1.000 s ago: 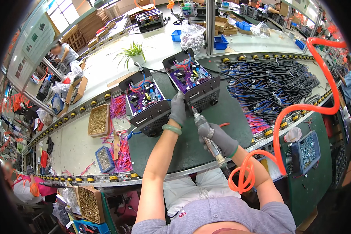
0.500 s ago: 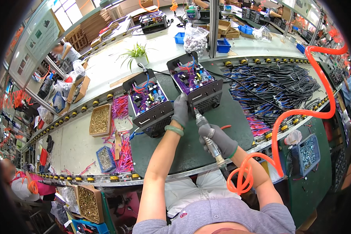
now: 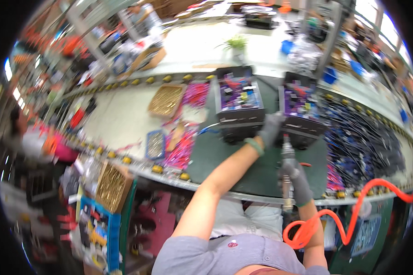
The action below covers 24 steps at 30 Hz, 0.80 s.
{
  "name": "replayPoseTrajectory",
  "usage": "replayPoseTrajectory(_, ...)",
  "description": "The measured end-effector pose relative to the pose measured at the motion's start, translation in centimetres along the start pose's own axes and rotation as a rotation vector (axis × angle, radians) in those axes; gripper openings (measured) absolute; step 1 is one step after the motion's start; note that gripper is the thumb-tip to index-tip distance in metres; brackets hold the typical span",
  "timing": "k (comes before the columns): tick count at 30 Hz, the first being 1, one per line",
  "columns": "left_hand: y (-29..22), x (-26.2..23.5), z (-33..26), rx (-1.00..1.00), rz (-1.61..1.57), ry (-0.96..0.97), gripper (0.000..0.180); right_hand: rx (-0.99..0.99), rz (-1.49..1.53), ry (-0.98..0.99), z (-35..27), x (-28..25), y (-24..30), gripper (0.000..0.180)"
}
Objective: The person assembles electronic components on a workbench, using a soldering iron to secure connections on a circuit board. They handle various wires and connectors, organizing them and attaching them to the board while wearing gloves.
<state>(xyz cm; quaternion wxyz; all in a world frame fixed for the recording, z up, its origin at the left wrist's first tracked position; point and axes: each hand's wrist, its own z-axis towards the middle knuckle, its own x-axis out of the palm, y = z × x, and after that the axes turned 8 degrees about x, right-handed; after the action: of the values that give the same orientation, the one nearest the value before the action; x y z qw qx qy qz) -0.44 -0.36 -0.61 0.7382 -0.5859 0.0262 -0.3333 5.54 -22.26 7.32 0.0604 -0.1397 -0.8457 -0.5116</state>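
Head view shows the gloved right hand (image 3: pixel 296 178) closed around a slim power driver (image 3: pixel 287 151), whose tip is directed away from the body, toward the front panel of the right open metal unit (image 3: pixel 302 112). Because of blur, it cannot be told whether the panel is touched by the tip. The gloved left hand (image 3: pixel 271 127) is placed between this unit and the left open metal unit (image 3: pixel 241 107), close to the right unit's near corner; whether anything is gripped by it cannot be told.

If the tip slipped off the panel, the left fingers could be struck, since they are placed so near. The unit might also be turned by the push if it is held only lightly. By the orange coiled hose (image 3: pixel 304 236), lying against the right forearm, the driver could perhaps be pulled aside.

The left arm is stretched obliquely up and rightward, while the right forearm is held almost straight forward, with the wrist behind the tool.

Both units are set side by side on a dark green mat (image 3: pixel 257 179). Further out, pink wires (image 3: pixel 181 149) and a tray of brass-coloured pieces (image 3: pixel 165 101) are seen on the left of the worktop (image 3: pixel 119 114), and dark cables (image 3: pixel 365 137) are heaped on the right.
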Motion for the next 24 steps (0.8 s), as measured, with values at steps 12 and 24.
replayPoseTrajectory(12,-15.5,-29.9,-19.0,-0.149,1.261,-0.558,0.021,0.005,0.054,-0.001,-1.5,0.0,-2.4,0.049)
replayPoseTrajectory(24,-16.3,-42.0,-19.4,-0.576,1.844,-0.391,0.032,0.422,0.037,0.174,-3.8,0.9,-8.1,0.040)
